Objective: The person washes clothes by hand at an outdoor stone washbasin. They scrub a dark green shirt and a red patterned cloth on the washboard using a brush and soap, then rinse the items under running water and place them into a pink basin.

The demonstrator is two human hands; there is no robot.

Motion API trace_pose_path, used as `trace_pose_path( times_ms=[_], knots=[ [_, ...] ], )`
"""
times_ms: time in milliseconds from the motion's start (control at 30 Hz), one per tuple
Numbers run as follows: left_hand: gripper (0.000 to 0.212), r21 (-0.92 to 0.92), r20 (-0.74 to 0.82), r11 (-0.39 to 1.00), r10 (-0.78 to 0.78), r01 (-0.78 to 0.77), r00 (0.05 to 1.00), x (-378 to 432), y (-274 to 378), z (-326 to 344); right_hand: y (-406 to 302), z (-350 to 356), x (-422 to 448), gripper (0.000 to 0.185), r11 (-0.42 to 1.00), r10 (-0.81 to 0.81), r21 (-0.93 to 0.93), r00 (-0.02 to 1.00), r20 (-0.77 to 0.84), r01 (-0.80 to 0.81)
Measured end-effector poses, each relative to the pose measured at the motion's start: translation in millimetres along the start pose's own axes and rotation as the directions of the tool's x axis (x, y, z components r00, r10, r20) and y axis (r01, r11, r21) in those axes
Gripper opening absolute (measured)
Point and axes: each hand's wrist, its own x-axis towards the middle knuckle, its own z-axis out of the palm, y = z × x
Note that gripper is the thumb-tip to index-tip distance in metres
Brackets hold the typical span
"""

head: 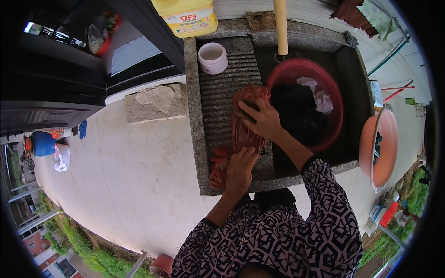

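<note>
A wet red cloth [245, 133] lies stretched along the ribbed washboard [217, 104] of a stone laundry sink. My left hand [240, 170] holds its near end down, with a bunched part of the cloth beside my fingers. On the far part of the cloth is my right hand [264, 120], fingers bent around a brown block that looks like a scrubbing brush [240, 112]; blur and my fingers hide most of it. Right of the washboard, a dark red basin [335, 130] stands in the sink trough, holding dark and white laundry [295, 111].
A pale pink tub [212, 62] stands on the washboard's far end. Behind it is a yellow detergent jug [189, 21]. A yellowish pipe [281, 31] hangs over the trough. To the right is an orange basin [368, 149] with dark cloth inside. A stone block [156, 109] lies left of the sink.
</note>
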Motion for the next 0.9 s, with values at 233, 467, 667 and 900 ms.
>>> trace_pose_path(
  times_ms=[233,467,667,900],
  knots=[
    [0.032,-0.348,-0.073,0.875,-0.383,0.337,0.921,40.3,4.4,-23.4,86.4,27.4,59.0,0.057,0.507,0.585,0.652,0.780,0.221,-0.564],
    [0.019,-0.015,-0.103,0.886,-0.463,0.464,0.880,67.9,-95.5,12.2,61.2,20.9,36.2,0.052,0.316,0.508,0.838,0.825,0.246,-0.445],
    [0.006,-0.566,-0.494,0.807,-0.496,0.169,0.714,110.5,-58.5,-33.1,72.4,18.6,32.7,0.053,0.377,0.480,0.781,0.826,0.295,-0.499],
    [0.015,0.146,-0.097,0.987,0.078,-0.064,0.992,44.9,-5.1,3.0,58.6,-5.9,21.8,0.053,0.586,0.512,0.685,0.853,0.102,-0.433]
  ],
)
